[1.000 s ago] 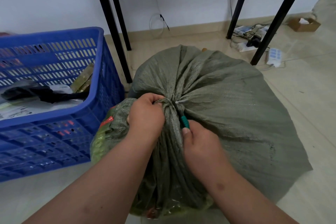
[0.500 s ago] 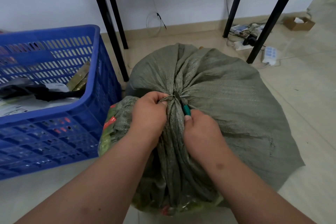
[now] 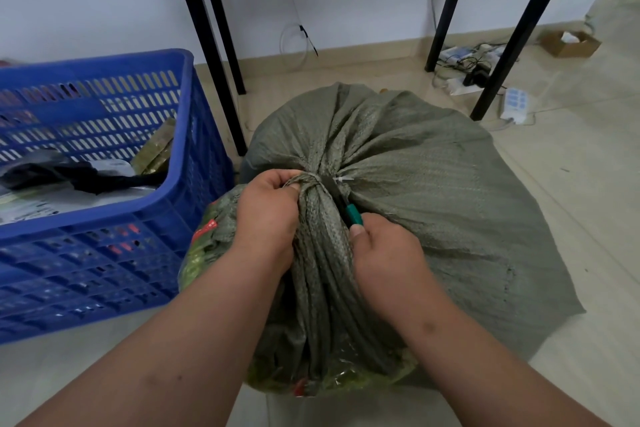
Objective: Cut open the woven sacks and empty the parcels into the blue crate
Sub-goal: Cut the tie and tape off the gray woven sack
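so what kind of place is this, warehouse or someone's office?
Probably a small office or back room used for parcel sorting, not a warehouse. A tied woven sack sits on a tiled floor beside a blue crate holding parcels, with black table legs and power strips along a plain wall.

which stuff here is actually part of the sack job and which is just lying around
In the job: woven sack, green-handled cutter in right hand, left hand gripping the tied neck, blue crate.

Lying about: cardboard box, power strip, table legs.
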Tool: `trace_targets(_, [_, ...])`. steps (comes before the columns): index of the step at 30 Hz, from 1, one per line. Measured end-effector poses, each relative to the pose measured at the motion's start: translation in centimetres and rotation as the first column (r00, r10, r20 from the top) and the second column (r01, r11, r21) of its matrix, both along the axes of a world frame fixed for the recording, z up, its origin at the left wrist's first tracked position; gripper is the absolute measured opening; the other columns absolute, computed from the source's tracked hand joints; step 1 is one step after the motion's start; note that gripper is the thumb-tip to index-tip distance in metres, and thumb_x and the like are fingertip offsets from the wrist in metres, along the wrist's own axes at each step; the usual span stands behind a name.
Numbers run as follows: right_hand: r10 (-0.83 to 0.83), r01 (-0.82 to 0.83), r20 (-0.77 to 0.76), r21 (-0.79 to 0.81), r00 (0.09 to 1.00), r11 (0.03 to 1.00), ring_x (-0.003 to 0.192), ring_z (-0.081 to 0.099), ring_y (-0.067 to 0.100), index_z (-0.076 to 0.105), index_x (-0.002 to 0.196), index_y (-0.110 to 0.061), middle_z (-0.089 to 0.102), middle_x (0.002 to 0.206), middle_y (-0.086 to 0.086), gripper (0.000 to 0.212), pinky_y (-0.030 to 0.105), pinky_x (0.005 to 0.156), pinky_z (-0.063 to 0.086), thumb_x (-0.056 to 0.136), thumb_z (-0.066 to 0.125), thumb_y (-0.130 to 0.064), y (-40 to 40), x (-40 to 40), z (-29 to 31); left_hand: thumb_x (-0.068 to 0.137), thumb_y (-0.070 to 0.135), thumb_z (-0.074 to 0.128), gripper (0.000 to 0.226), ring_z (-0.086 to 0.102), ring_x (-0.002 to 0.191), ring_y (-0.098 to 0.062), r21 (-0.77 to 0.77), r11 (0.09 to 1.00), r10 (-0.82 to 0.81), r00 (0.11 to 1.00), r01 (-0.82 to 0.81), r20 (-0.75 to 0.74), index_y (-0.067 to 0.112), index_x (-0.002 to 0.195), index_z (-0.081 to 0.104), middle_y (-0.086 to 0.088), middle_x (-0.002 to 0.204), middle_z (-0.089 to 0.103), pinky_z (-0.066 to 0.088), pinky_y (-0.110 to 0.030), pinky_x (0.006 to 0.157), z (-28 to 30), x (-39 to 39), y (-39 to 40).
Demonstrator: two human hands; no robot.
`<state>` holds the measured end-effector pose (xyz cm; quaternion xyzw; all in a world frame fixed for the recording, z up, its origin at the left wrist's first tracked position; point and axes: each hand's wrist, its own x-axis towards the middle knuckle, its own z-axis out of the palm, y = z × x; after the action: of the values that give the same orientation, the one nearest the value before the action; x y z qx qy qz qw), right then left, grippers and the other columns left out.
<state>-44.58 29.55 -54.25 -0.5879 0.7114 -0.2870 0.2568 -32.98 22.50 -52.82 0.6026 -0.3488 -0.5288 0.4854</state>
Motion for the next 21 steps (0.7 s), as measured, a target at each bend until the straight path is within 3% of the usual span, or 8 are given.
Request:
trace_targets(2, [-0.023, 0.032, 0.095, -0.088, 0.995, 0.996, 0.067, 0.053, 0.009, 0.056, 0.090, -0.018, 0.058, 0.074, -0.004, 0.020, 0.025, 0.055, 0.037, 0.101, 0.042, -0.026, 0.2, -0.3, 0.5, 0.095, 0.005, 0.056, 0.017, 0.067, 0.066, -0.014, -0.020, 1.000, -0.013, 1.000, 0.014, 0.026, 0.014, 0.087, 0.069, -0.005, 0.077, 0.072, 0.056, -0.024, 0.057, 0.0, 0.1, -0.1])
trace_targets(5, [-0.024, 0.051, 0.132, -0.202, 0.991, 0.978, 0.065, 0.053, 0.009, 0.058, 0.091, -0.018, 0.056, 0.069, -0.006, 0.019, 0.022, 0.057, 0.038, 0.101, 0.042, -0.023, 0.1, -0.3, 1.2, 0.095, 0.006, 0.056, 0.017, 0.068, 0.070, -0.016, -0.028, 0.999, -0.032, 0.997, 0.033, 0.063, 0.015, 0.088, 0.068, -0.006, 0.081, 0.073, 0.057, -0.028, 0.061, 0.0, 0.0, -0.1])
trace_targets(8, [0.008, 0.002, 0.058, -0.169, 0.998, 0.986, 0.068, 0.055, 0.019, 0.056, 0.094, -0.017, 0.058, 0.072, 0.000, 0.019, 0.035, 0.062, 0.044, 0.101, 0.041, -0.026, 0.0, -0.1, 1.1, 0.095, 0.004, 0.056, 0.016, 0.067, 0.070, -0.016, -0.031, 0.998, -0.049, 0.997, 0.051, 0.066, 0.014, 0.090, 0.068, -0.008, 0.082, 0.073, 0.057, -0.028, 0.060, 0.2, -0.1, 0.1])
trace_targets(14, [0.018, -0.021, -0.014, -0.170, 1.000, 0.985, 0.075, 0.056, 0.027, 0.054, 0.094, -0.015, 0.060, 0.079, 0.006, 0.019, 0.038, 0.066, 0.045, 0.101, 0.039, -0.026, 0.1, -0.1, 0.5, 0.094, 0.006, 0.058, 0.012, 0.066, 0.072, -0.015, -0.022, 0.997, -0.074, 0.995, 0.076, 0.061, 0.012, 0.093, 0.068, -0.008, 0.085, 0.072, 0.056, -0.029, 0.064, 0.2, 0.0, 0.2])
trace_targets(17, [-0.023, 0.032, 0.045, -0.215, 0.999, 0.976, 0.068, 0.054, 0.023, 0.055, 0.093, -0.015, 0.058, 0.073, 0.003, 0.018, 0.035, 0.060, 0.040, 0.101, 0.040, -0.024, 0.2, -0.4, 0.6, 0.094, 0.005, 0.059, 0.014, 0.067, 0.070, -0.016, -0.002, 0.997, -0.073, 0.996, 0.073, 0.049, 0.014, 0.089, 0.068, -0.007, 0.082, 0.073, 0.057, -0.027, 0.061, 0.2, 0.1, 0.1])
trace_targets(21, [-0.108, 0.151, 0.182, -0.242, 0.977, 0.958, 0.065, 0.054, 0.023, 0.052, 0.090, -0.017, 0.059, 0.075, 0.005, 0.018, 0.039, 0.060, 0.044, 0.102, 0.040, -0.023, -0.1, -0.9, 1.1, 0.091, 0.003, 0.060, 0.015, 0.069, 0.075, -0.021, 0.005, 0.997, -0.082, 0.995, 0.082, 0.049, 0.014, 0.086, 0.068, -0.009, 0.084, 0.074, 0.058, -0.034, 0.068, 0.2, 0.2, 0.1])
